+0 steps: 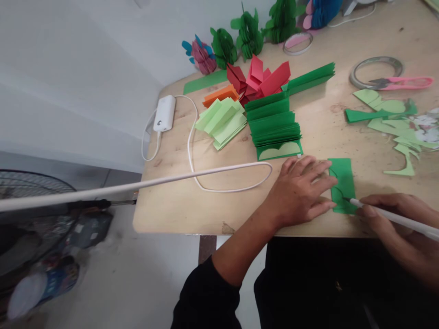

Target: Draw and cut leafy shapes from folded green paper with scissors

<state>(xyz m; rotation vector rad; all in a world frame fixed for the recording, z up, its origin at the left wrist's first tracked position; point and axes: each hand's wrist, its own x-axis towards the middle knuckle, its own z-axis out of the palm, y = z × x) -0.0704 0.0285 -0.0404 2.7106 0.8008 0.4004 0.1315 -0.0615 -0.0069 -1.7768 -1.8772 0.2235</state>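
While my left hand point(298, 194) lies palm down with its fingers spread, fingertips at the left edge of a green paper point(346, 176), my right hand point(399, 235) grips a slim white pen point(401, 220), its dark tip on the sheet. The paper is a small, flat, smooth rectangle near the front edge of the bench point(164, 205), bright green, with thin dark curved lines drawn across it. Just beyond my left fingers, a pale green scalloped piece point(279, 151) lies on the lowest fold of a darker green pleated stack point(272, 121). Around that stack sit crisp folded papers in light green point(222, 121), orange point(221, 95) and red point(262, 82). Over to the right are curved, ragged paper scraps point(394, 125), pink-handled snips point(408, 82) and a round tape roll point(354, 76). The bench is pale wood, lightly marked with knots and specks.
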